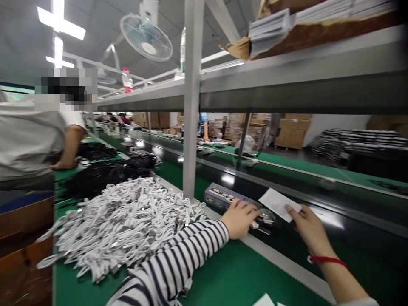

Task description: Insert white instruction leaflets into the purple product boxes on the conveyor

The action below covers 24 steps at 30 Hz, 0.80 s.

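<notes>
While a white card (270, 201) is held above the dark belt (366, 251), its near end is pinched between the thumb and fingers of the right hand (307, 223). The left hand (240, 217) reaches over one end of a box (219, 197) on the belt, fingers bent; whether they grip anything cannot be told. Beside it on the green bench (219, 278) lie heaped white cables (127, 221), then black cables (108, 172); farther left, a co-worker (28, 136) leans a hand (65, 164) there.

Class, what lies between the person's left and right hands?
In the head view, a clear-wrapped item beside the left hand, then white paper pinched by the right hand.
</notes>
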Available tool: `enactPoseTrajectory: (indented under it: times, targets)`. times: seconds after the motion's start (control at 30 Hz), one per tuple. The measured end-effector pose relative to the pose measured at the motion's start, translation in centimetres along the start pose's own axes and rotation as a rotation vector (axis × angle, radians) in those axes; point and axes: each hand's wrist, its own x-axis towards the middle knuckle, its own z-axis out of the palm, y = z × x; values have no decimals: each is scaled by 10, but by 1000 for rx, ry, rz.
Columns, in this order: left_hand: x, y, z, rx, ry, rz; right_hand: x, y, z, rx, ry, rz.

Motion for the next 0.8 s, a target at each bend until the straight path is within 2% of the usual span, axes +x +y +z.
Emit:
enactPoseTrajectory:
  times: [0.1,0.23,0.33,0.43,0.53,0.63,0.73,0.8]
  targets:
    - [3,-11,-11,-95,118,-138,10,-4,-10,-135,-95,-9]
    - [3,-38,-18,-186,261,-414,17,-5,-17,-268,-235,34]
    - [1,-58,-12,-222,311,-652,9,-9,-6,-441,-236,-28]
    - [-3,-66,-5,-229,262,-836,-8,-14,17,-686,-235,-105]
    - [-5,-66,1,-317,176,-872,-26,-15,41,-908,-184,-228]
    - [-5,-63,7,-403,191,-799,-33,-12,51,-940,-35,-242]
    - [-6,-61,9,-427,202,-783,-21,-3,36,-866,120,-83]
    - [-6,-61,5,-423,163,-822,-5,9,15,-812,133,76]
